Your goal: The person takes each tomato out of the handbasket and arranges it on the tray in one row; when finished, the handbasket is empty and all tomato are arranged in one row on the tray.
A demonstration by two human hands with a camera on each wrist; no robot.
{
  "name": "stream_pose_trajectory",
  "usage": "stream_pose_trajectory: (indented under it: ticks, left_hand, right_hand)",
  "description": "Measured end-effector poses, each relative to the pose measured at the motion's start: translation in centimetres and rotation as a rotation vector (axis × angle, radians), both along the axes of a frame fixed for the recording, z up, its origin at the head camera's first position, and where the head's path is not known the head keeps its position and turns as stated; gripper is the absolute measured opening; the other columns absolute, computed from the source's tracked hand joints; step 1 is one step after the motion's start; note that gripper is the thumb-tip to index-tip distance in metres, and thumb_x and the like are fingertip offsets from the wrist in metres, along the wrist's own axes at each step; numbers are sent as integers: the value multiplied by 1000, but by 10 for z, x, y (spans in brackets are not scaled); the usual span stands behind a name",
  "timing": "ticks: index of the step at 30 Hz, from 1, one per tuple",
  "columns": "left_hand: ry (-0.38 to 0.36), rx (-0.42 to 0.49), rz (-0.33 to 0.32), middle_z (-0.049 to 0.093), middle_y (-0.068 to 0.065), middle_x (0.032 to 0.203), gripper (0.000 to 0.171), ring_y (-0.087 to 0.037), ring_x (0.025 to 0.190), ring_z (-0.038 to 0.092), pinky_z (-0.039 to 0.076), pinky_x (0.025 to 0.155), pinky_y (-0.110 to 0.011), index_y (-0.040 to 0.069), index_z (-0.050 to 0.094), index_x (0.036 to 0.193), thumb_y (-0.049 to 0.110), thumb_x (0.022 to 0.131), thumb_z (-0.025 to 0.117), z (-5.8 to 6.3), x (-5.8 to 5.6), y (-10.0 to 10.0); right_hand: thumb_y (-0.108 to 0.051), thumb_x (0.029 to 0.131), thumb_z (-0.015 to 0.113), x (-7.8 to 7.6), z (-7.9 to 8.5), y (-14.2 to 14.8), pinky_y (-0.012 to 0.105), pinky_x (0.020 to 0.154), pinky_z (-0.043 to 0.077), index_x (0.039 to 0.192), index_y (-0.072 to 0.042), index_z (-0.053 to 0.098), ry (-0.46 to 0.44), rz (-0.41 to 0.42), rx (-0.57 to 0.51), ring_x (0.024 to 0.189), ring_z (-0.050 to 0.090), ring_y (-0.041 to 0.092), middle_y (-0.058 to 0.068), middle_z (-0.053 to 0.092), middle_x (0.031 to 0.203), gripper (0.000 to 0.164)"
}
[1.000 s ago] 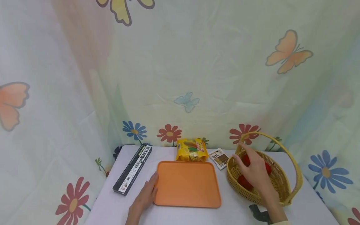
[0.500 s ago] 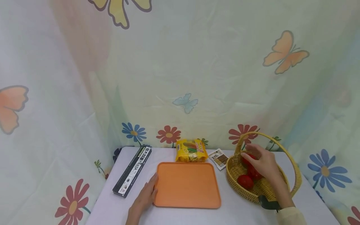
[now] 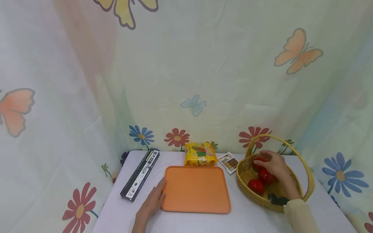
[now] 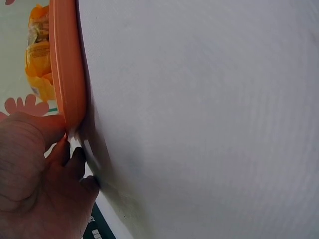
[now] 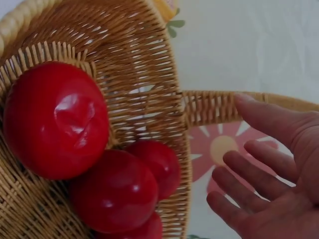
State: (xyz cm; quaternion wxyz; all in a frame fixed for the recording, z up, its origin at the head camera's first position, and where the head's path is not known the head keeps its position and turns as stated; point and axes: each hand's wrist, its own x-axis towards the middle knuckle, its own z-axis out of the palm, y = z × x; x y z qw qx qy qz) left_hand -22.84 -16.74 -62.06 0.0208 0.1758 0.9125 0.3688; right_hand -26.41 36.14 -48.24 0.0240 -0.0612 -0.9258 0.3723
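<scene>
My right hand (image 3: 275, 164) reaches over the far side of a wicker basket (image 3: 243, 178). Its fingers and thumb overlap the farthest of several shiny red round fruits (image 3: 256, 186) inside. From the right wrist, that hand (image 5: 269, 174) shows loosely spread fingers with nothing between them, just beyond the basket rim (image 5: 180, 149); the fruits (image 5: 56, 119) cluster to the left. My left hand (image 3: 152, 200) lies along the left edge of an orange tray (image 3: 196, 191). In the left wrist view its thumb touches the tray corner (image 4: 72, 89), fingers beside it.
A black-and-white pasta box (image 3: 140, 176) lies at the left of the white table (image 3: 180, 223). Behind the tray sits a yellow food packet (image 3: 200, 155), and a small white-and-brown packet (image 3: 229, 162) lies beside the basket. The basket's tall handle (image 3: 309, 176) arches above it. A printed curtain (image 3: 227, 81) hangs behind.
Over the basket, my right hand has shifted right and its fingers have drawn in toward the farthest fruit, uncovering the nearer ones. My left hand stays at the tray.
</scene>
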Motion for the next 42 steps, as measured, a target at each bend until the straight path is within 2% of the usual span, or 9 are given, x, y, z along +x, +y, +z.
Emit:
stream_pose_trajectory:
  ticks: [6,9,20,26,30,37,39,42]
  left_hand:
    - [-52,-18,16,28,-19,176,63,-40,162,27,17,133,-61,-2,29,168,3,110,54,6,-2,3]
    - [-55,-25,17,28,-20,176,63,-41,162,27,17,133,-61,-2,30,168,3,110,54,7,-1,3]
    - [-80,-11,19,27,-17,177,64,-40,163,26,15,134,-60,0,29,168,5,110,54,2,-3,2]
    - [-93,-5,24,27,-15,177,64,-39,163,26,15,134,-60,2,29,169,6,111,54,2,-3,2]
    - [-94,-4,28,27,-14,177,64,-38,163,26,15,134,-59,2,29,169,7,111,55,2,-4,1]
    - [-92,5,19,27,-15,177,64,-39,163,26,15,133,-60,2,30,169,5,110,55,2,-5,1]
    - [-89,6,17,27,-15,177,64,-40,163,25,15,133,-61,2,30,169,5,110,55,3,-4,1]
    - [-89,5,19,27,-15,177,64,-40,163,25,15,133,-61,2,30,169,5,110,55,3,-5,1]
  right_hand:
    - [-25,99,80,-11,-3,9,75,114,43,153,15,43,-47,32,13,138,44,62,43,45,152,76]
    - [-24,99,80,-17,-6,13,75,115,41,155,15,39,-76,48,16,140,42,62,44,42,154,80]
    - [-12,96,82,-35,-21,28,73,119,38,154,18,35,-141,35,-35,144,39,63,46,38,156,81]
    - [-14,95,84,-41,-24,32,74,117,40,150,20,40,-138,35,-11,138,44,64,47,44,150,78]
    - [-15,95,84,-45,-28,34,74,116,41,149,20,41,-160,17,-34,135,46,63,47,46,149,77]
    - [-16,92,85,-51,-40,39,73,107,49,139,23,51,-123,-8,13,116,59,58,47,56,134,70]
    - [-18,92,86,-53,-42,38,73,107,50,139,22,52,-145,-21,12,113,59,56,46,57,133,70]
    - [-24,93,87,-54,-43,36,75,108,48,144,20,49,-215,4,4,117,56,58,46,54,138,77]
